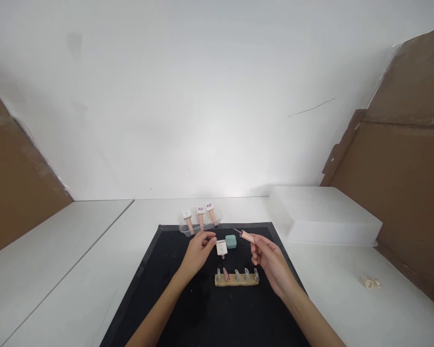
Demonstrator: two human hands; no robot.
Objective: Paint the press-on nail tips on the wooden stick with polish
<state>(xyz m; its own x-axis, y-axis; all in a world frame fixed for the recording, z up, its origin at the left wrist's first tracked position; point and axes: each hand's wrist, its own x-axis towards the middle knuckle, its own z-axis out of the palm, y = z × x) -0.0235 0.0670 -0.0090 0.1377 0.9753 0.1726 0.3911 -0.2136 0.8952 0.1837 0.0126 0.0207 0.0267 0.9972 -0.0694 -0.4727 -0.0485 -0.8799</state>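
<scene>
My left hand (pixel 198 249) has its thumb and forefinger at the left edge of a white, square nail polish bottle (pixel 222 247), apparently pinching it. The bottle is tilted, its uncapped neck towards me. My right hand (pixel 266 255) is closed on a pink nail polish brush cap (pixel 247 236), with the thin brush pointing up and left. Right behind the bottle sits a small mint-green square box (pixel 231 241). Nearer to me, a tan strip (pixel 237 283) carries several nail tips; one is a pink nail tip (pixel 226 274), the others are clear.
A clear tray (pixel 185 230) with three capped polish bottles stands behind the black mat (pixel 210 313). At the right are a white translucent bin (pixel 325 212) and small cream rings (pixel 372 283). Brown cardboard panels (pixel 408 159) border both sides, with a white wall behind.
</scene>
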